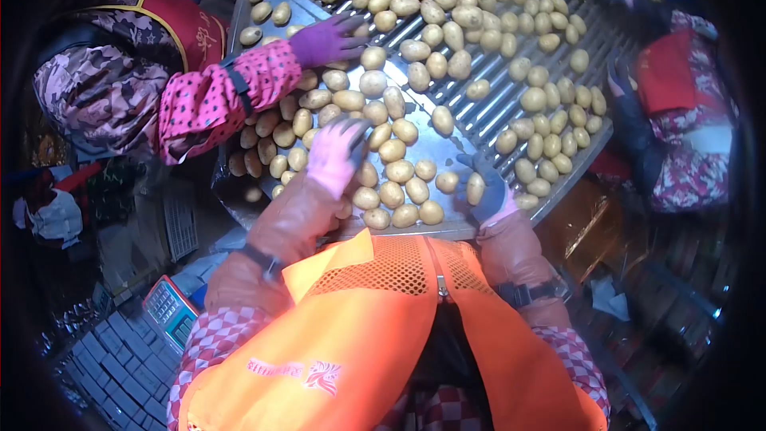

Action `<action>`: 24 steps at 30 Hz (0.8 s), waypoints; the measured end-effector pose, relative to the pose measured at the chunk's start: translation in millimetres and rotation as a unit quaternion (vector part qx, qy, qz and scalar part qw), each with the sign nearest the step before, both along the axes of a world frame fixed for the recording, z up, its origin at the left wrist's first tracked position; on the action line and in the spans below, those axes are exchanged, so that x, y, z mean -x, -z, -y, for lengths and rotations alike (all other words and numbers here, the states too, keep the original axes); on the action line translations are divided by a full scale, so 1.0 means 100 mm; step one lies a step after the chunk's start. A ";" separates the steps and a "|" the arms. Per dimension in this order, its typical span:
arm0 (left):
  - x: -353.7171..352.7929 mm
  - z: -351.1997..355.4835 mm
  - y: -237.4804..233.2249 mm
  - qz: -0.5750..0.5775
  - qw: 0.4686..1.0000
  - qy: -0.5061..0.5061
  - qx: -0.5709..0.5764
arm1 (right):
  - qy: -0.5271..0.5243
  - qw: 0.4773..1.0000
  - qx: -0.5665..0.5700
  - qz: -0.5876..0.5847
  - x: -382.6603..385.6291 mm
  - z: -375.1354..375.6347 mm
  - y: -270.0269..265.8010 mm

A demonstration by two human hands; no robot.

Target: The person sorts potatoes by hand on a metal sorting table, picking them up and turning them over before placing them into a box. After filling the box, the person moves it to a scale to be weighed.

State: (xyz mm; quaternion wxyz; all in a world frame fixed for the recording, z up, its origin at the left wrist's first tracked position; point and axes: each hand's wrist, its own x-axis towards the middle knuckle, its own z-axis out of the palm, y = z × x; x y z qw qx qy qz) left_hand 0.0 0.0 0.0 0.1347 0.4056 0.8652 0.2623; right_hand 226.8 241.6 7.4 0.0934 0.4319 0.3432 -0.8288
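My left hand [339, 150], in a pink glove with dark grey fingers, reaches over the potatoes [392, 194] on the metal table [455, 144]. Its fingers stretch out flat above them and look slightly blurred; no potato shows in its grip. Near the front edge, my right hand [491, 195] wears a blue-grey glove with a pink cuff. Its fingers curl around a single potato [475, 189]. Another potato [447, 182] lies just left of that hand. Several more lie loose between my two hands.
A roller conveyor [447, 100] loaded with potatoes [471, 16] slopes in from the back. At left, a co-worker's purple-gloved hand [329, 40] rests among potatoes. Another person [678, 104] stands at right. A scale with a keypad [169, 311] sits below left.
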 end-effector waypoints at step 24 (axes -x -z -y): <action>-0.41 1.06 0.30 -0.094 0.994 0.013 0.058 | -0.270 0.786 -0.556 -0.008 -0.46 0.09 0.07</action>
